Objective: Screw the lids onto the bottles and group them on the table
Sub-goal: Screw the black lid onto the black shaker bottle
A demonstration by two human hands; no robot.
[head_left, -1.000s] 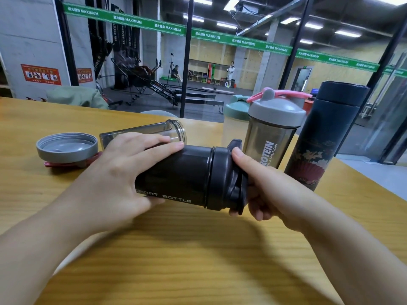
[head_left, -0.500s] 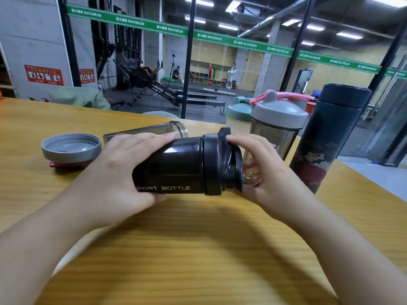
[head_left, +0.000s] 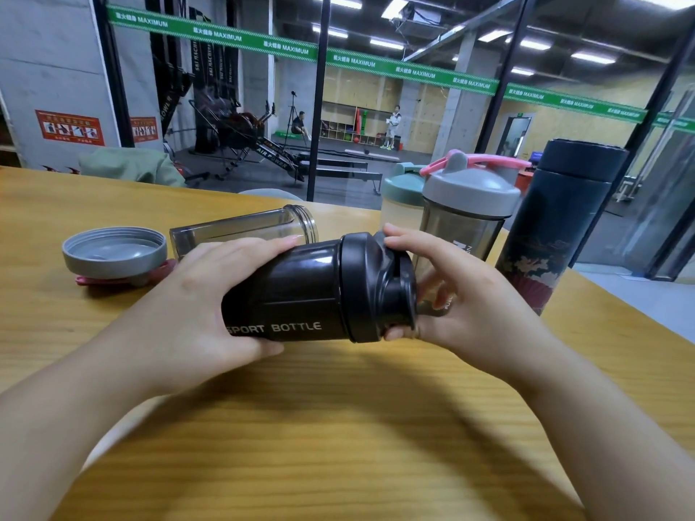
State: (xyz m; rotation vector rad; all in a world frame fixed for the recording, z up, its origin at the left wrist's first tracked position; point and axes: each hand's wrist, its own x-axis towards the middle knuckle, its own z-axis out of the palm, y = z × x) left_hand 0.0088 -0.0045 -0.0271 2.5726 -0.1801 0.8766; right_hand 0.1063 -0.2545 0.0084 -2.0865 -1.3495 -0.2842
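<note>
A black bottle [head_left: 301,295] marked SPORT BOTTLE lies sideways above the wooden table [head_left: 338,426], held between both hands. My left hand [head_left: 195,306] grips its body. My right hand [head_left: 462,295] curls around its black lid [head_left: 372,287], thumb below and fingers on top. Behind it a clear open bottle [head_left: 244,229] lies on its side without a lid. A loose grey lid [head_left: 113,253] with a pink loop rests upside down at the left.
At the right stand a grey-lidded shaker with a pink handle [head_left: 470,204], a green-lidded bottle [head_left: 402,189] behind it, and a tall dark flask [head_left: 560,227]. The table's far edge meets a glass wall onto a gym.
My right hand has moved from the lid's end to wrap over its rim, and the lid has turned. The bottle sits slightly higher and more level. My left hand keeps its grip.
</note>
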